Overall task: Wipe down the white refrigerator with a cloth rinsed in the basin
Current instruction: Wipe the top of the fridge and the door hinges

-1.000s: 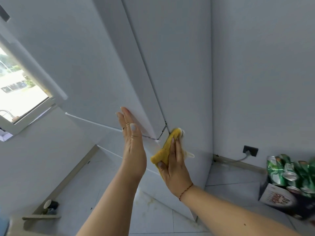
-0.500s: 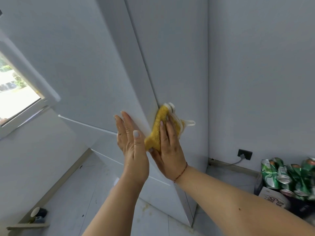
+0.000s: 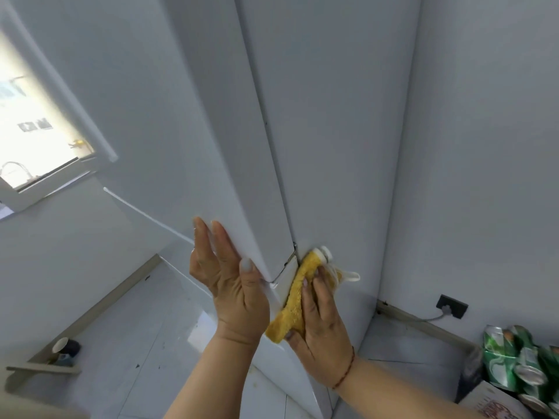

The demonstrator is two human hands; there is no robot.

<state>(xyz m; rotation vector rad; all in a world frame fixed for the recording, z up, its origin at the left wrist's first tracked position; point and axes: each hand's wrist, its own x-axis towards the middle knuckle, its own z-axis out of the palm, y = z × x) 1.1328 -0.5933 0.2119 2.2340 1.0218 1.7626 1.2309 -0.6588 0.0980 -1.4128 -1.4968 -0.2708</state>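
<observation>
Right hand (image 3: pixel 320 325) is pressing the yellow cloth (image 3: pixel 295 297) flat against the white refrigerator (image 3: pixel 332 131) side with fingers straight, nothing gripped, right at the door-gap corner. Left hand (image 3: pixel 233 282) is lying open, fingers extended on the fridge door front, thumb on the door edge, just beside the cloth. Crushed green cans (image 3: pixel 520 364) are sitting well right of the right hand.
</observation>
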